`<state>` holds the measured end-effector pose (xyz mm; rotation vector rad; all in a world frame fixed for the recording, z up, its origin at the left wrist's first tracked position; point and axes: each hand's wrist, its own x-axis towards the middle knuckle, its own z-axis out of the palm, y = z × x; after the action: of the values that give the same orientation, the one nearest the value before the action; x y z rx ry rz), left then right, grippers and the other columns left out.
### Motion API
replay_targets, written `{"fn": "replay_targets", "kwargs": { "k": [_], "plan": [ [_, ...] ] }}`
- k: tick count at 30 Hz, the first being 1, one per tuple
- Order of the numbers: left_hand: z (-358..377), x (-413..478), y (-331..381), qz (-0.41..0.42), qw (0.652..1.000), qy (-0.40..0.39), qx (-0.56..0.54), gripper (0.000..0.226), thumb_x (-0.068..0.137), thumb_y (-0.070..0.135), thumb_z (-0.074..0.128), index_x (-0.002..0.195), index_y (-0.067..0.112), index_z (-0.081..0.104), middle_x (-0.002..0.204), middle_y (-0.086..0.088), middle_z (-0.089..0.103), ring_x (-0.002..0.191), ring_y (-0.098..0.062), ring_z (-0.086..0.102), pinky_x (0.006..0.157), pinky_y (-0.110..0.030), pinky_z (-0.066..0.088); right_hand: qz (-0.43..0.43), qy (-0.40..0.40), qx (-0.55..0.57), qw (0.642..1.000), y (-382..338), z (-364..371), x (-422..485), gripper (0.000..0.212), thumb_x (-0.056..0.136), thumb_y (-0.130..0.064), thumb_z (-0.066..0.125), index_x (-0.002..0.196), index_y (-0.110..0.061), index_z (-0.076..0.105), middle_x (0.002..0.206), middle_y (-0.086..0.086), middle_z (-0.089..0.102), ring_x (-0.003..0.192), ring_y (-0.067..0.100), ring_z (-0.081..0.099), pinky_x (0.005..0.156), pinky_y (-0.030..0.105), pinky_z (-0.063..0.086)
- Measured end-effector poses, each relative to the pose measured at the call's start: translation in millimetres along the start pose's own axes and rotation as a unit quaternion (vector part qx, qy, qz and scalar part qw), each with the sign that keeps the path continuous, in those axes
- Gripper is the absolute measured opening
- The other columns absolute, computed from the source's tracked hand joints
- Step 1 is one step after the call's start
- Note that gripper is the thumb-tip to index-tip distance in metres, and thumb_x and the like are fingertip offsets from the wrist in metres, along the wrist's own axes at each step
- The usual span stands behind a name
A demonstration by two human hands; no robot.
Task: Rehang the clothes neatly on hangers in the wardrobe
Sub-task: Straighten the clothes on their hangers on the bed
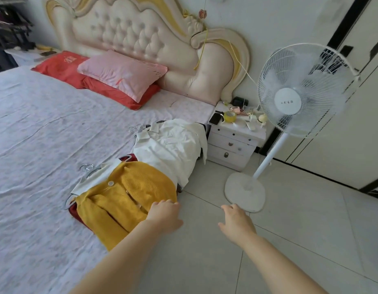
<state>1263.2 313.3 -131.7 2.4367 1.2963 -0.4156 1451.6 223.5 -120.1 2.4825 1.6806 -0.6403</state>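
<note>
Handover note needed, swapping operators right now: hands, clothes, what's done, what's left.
Hands: left hand open at the near edge of the yellow cardigan, no grip yet; right hand open, holding nothing, above the floor.
Clothes: yellow cardigan and white shirt lie at the bed edge, hangers showing at their collars; a red garment lies beneath the cardigan.
Done: nothing visibly rehung.
Left: pick up each garment, straighten it, hang it in the wardrobe.

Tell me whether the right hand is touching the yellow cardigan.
Apart. The head view shows bare floor tile between the right hand and the yellow cardigan.
</note>
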Motion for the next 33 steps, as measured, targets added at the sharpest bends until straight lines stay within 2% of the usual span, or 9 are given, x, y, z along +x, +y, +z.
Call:
{"fn": "replay_targets", "kwargs": {
  "k": [3,12,18,24,28,33],
  "plan": [
    [-22.9,44.3,-2.5,-0.012,1.000,0.003,-0.008,0.039,0.088,0.039,0.047,0.122,0.020,0.049,0.111,-0.001,0.053,0.109,-0.023,0.048,0.096,-0.036,0.033,-0.002,-0.005,0.005,1.000,4.9,-21.3,45.5,0.048,0.092,-0.028,0.052,0.136,-0.018,0.037,0.132,0.004,0.042,0.120,0.022,0.044,0.096,0.032,0.040],
    [-70.4,187.1,0.1,-0.083,0.995,0.011,-0.055,0.047,0.088,0.037,0.046,0.133,0.023,0.043,0.125,-0.001,0.050,0.118,-0.024,0.044,0.099,-0.034,0.030,-0.069,-0.034,-0.010,0.997,31.8,-71.4,218.6,0.049,0.091,-0.026,0.052,0.136,-0.017,0.037,0.134,0.005,0.042,0.121,0.024,0.044,0.096,0.033,0.039],
    [-113.3,259.2,-0.1,-0.146,0.985,0.019,-0.090,0.051,0.090,0.041,0.048,0.136,0.023,0.039,0.127,-0.001,0.050,0.118,-0.024,0.046,0.100,-0.035,0.031,-0.132,-0.060,-0.030,0.989,34.8,-116.8,322.4,0.044,0.091,-0.024,0.051,0.133,-0.016,0.039,0.132,0.005,0.041,0.114,0.024,0.048,0.086,0.033,0.044],
    [-137.4,309.9,-29.4,-0.200,0.974,0.011,-0.106,0.052,0.090,0.041,0.047,0.137,0.022,0.036,0.128,-0.003,0.050,0.117,-0.024,0.047,0.100,-0.038,0.032,-0.182,-0.080,-0.025,0.980,6.0,-139.6,408.2,0.037,0.090,-0.022,0.051,0.125,-0.014,0.045,0.128,0.007,0.043,0.115,0.025,0.045,0.091,0.034,0.043],
    [-147.0,353.4,-61.5,-0.222,0.967,0.014,-0.123,0.052,0.090,0.043,0.047,0.137,0.023,0.037,0.128,-0.002,0.050,0.117,-0.024,0.047,0.099,-0.038,0.033,-0.206,-0.093,-0.063,0.972,-21.5,-145.5,468.2,0.033,0.088,-0.021,0.049,0.120,-0.013,0.046,0.123,0.007,0.046,0.108,0.026,0.048,0.084,0.034,0.045],
    [-163.6,412.4,-116.9,-0.247,0.955,0.020,-0.160,0.053,0.089,0.041,0.047,0.137,0.021,0.037,0.129,-0.003,0.049,0.119,-0.024,0.046,0.101,-0.038,0.032,-0.224,-0.111,-0.088,0.964,-68.8,-152.9,547.4,0.039,0.089,-0.017,0.044,0.128,-0.015,0.043,0.129,0.006,0.044,0.115,0.026,0.047,0.088,0.032,0.040]
  ]
}}
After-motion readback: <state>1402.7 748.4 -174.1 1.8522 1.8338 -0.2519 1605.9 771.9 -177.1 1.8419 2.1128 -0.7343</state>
